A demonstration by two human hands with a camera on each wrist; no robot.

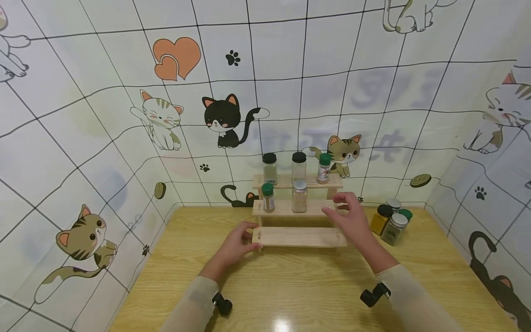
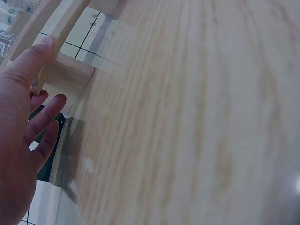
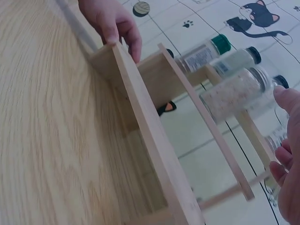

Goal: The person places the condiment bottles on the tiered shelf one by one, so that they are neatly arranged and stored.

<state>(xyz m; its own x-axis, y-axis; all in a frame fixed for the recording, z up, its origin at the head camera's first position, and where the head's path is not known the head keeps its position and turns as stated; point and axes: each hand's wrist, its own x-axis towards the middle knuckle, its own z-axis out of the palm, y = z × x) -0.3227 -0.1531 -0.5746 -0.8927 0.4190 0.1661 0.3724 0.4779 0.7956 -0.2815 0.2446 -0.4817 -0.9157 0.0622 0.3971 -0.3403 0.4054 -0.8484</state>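
Left hand (image 1: 236, 243) grips end of wooden rack (image 1: 298, 237); right hand (image 1: 352, 219) parted beside it

A person's left hand pinches the left end of the rack's lowest shelf, thumb at the front edge and fingers toward the back. The right hand, its thumb and bent fingers held well apart with nothing between them, is at the right end of the middle shelf (image 1: 317, 208); whether its fingertips touch the wood cannot be told.

The three-tiered rack stands on a wood-grain tabletop (image 1: 290, 281) before a cat-patterned backdrop (image 1: 278, 115). On the middle shelf, a green-capped bottle (image 1: 268, 203) stands at left and a silver-lidded jar (image 1: 299, 199) near the center. Above, on the top shelf (image 1: 286, 181), are two black-lidded jars (image 1: 270, 173) and a green-capped shaker (image 1: 323, 171). Four more containers (image 1: 393, 229) cluster on the tabletop, right of the rack.
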